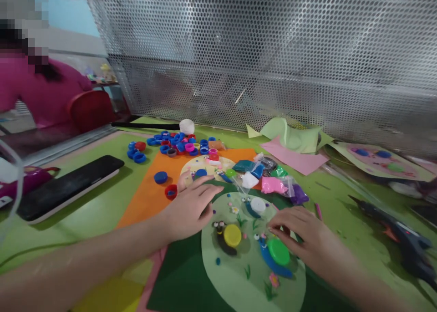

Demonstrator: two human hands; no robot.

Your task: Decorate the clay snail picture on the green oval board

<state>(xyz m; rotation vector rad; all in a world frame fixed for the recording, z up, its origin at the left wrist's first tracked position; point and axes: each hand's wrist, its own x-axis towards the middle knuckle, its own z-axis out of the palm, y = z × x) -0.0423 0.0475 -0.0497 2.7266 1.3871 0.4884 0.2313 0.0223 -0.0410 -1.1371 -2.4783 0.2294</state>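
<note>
A pale green paper disc (251, 275) lies on dark green felt (184, 280) in front of me, decorated with clay snails whose shells are a yellow cap (232, 235), a green cap (278, 251) and a white cap (257, 205). My left hand (191, 207) rests flat at the disc's upper left edge, fingers stretched out. My right hand (307, 237) hovers at the disc's right side, fingers curled down beside the green cap; nothing shows in them.
An orange sheet (150, 193) holds a second decorated disc (206, 165) and a pile of bottle caps (177, 143). Clay bags (276, 184) lie behind the disc. A black phone (68, 184) lies left, a glue gun (406, 243) right. Perforated metal screen (273, 52) stands behind. A person in pink (37, 89) sits far left.
</note>
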